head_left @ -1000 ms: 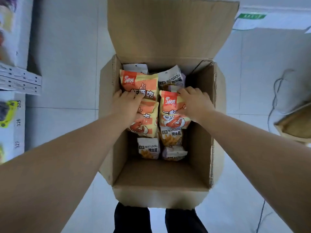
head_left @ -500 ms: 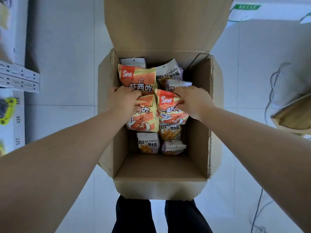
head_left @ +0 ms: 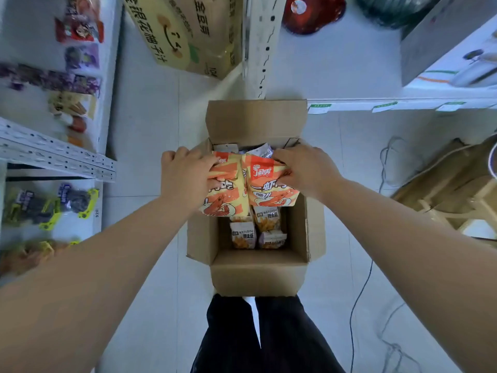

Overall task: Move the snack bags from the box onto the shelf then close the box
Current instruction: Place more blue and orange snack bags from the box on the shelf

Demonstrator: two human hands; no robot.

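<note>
Ideally, the snack bags (head_left: pixel 269 189) gripped by left hand (head_left: pixel 185 179) and right hand (head_left: pixel 304 170) are raised clear of the box (head_left: pixel 258 275) — uncrushed.

The cardboard box (head_left: pixel 258 275) stands on the floor (head_left: pixel 145 130). Over its far half, the left shrimp bag (head_left: pixel 226 195), in the left hand (head_left: pixel 185 176), touches the right shrimp bag (head_left: pixel 269 184), in the right hand (head_left: pixel 309 170). WATUDOU bags (head_left: pixel 243 235) lie inside, toward its near wall. Shelf (head_left: pixel 53 154) left of the box, cable (head_left: pixel 360 300) right, printed carton (head_left: pixel 188 30) behind

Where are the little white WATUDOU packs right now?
In the head view, the white WATUDOU packs lie inside the open cardboard box, at its near end, below the orange shrimp bags gripped by the left hand and right hand.
</note>
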